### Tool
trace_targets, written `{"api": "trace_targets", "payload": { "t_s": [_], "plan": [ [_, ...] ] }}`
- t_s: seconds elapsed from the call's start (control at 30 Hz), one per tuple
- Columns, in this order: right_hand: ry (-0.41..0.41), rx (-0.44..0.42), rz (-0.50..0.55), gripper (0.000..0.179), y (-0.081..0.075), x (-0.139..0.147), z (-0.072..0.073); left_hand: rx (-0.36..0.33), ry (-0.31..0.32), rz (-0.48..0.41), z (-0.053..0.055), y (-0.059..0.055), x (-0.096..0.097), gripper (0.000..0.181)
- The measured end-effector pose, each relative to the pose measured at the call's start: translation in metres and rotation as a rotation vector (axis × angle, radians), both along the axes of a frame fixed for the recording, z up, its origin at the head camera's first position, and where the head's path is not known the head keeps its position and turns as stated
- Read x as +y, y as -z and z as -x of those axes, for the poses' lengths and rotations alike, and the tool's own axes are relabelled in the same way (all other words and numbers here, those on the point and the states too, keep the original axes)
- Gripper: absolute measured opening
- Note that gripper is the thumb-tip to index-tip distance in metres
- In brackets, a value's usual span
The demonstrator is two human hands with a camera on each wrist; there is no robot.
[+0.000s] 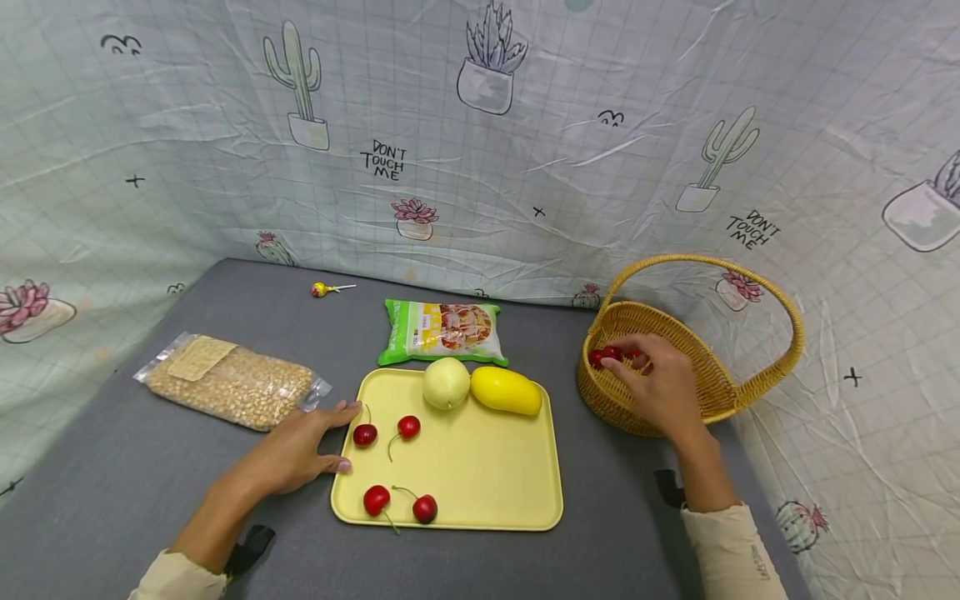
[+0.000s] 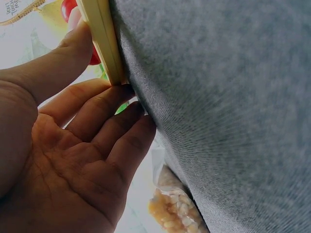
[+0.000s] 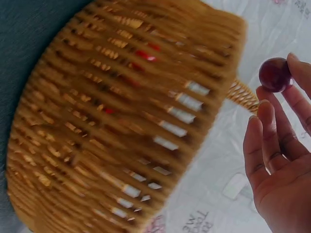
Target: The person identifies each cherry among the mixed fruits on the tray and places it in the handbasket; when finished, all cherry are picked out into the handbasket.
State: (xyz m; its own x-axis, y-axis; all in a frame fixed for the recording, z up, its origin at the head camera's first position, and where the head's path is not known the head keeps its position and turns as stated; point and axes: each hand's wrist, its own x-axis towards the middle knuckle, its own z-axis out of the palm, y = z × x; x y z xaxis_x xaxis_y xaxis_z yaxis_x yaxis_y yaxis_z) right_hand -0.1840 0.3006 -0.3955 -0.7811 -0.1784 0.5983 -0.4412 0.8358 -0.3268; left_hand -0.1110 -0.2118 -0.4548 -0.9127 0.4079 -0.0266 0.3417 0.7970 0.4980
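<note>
In the head view my right hand [image 1: 660,383] is over the left side of a wicker basket [image 1: 611,410], where red cherries show. The right wrist view shows its thumb and fingers pinching one dark red cherry [image 3: 275,74] above the basket rim. My left hand [image 1: 303,446] rests against the left edge of a yellow tray [image 1: 487,475], thumb and fingers spread along it. In the left wrist view its fingertips touch the tray's rim [image 2: 103,43]. Several stemmed cherries, one a bright red cherry [image 1: 377,499], lie on the tray's left half.
A pale green round fruit [image 1: 446,384] and a yellow mango-shaped fruit [image 1: 507,391] lie at the tray's back edge. Behind them is a green-and-white food packet [image 1: 442,329]. A clear bag of corn kernels [image 1: 240,390] lies left, a lollipop [image 1: 321,289] farther back. The basket's tall handle [image 1: 795,333] arches up.
</note>
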Motion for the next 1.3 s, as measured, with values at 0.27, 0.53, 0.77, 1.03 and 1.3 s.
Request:
{"api": "trace_targets", "payload": {
  "t_s": [0.27,0.53,0.77,1.03,1.3],
  "plan": [
    [0.069,-0.036,0.003,0.025,0.013,0.018,0.01,0.009,0.0,0.004,0.0,0.001,0.0,0.081],
    [0.123,-0.128,0.008,0.024,0.023,0.031,0.02,0.003,-0.007,0.001,0.0,0.0,0.0,0.08],
    [0.165,-0.218,-0.009,0.026,0.029,0.037,0.028,0.002,-0.007,0.007,-0.001,0.0,0.0,0.08],
    [0.16,-0.311,-0.013,0.025,0.036,0.045,0.036,-0.001,-0.002,0.01,-0.001,-0.001,0.001,0.08],
    [0.134,-0.432,-0.039,0.023,0.035,0.049,0.039,-0.009,-0.009,0.014,0.0,-0.002,0.002,0.081]
  ]
}}
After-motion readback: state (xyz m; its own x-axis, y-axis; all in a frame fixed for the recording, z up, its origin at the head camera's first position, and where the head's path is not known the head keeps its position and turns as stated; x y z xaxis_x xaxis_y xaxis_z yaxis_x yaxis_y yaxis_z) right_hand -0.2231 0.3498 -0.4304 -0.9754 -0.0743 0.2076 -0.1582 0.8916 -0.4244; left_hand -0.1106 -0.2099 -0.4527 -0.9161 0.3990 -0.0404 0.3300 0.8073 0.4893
